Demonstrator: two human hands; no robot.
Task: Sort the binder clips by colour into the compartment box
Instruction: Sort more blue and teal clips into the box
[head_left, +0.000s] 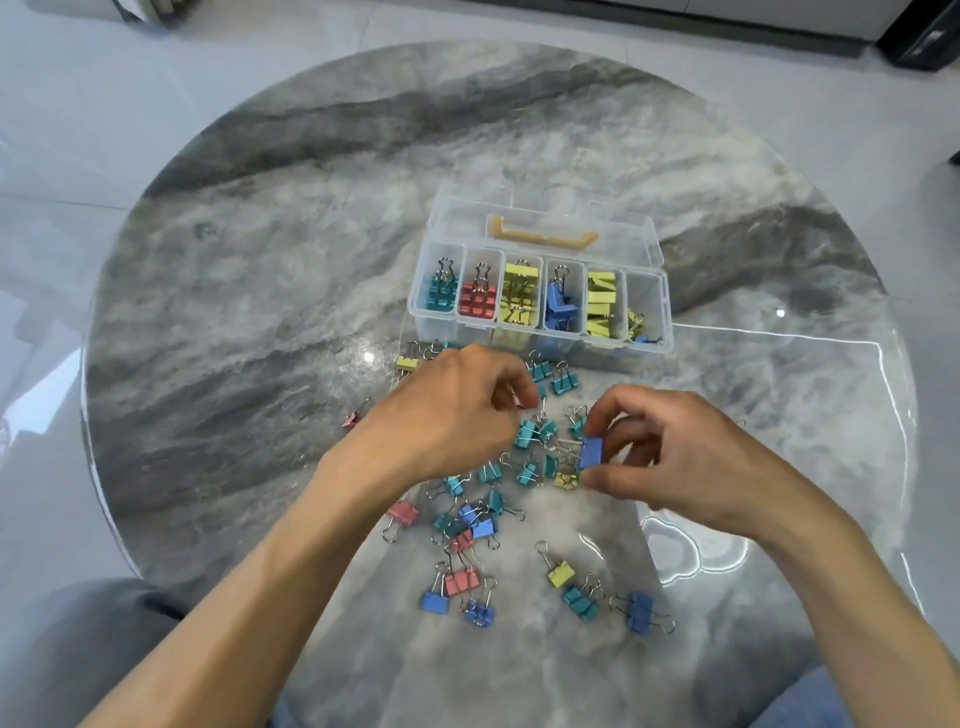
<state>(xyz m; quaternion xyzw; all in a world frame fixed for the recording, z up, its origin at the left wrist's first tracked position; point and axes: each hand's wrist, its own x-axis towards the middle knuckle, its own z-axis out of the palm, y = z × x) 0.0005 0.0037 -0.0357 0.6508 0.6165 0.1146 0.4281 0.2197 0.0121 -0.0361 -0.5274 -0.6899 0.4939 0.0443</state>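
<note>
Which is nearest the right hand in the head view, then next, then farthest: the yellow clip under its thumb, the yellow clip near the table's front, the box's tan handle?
From the right hand:
1. Yellow clip under the thumb, just left of the thumb tip.
2. Front yellow clip, below and left of the hand.
3. Tan handle, on the box lid at the back.

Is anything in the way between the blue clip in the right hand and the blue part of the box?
Nothing visible blocks it. The right hand pinches the blue clip above the loose clips. The compartment box is open, and its blue compartment lies beyond, uncovered. The left hand is off to the side.
</note>
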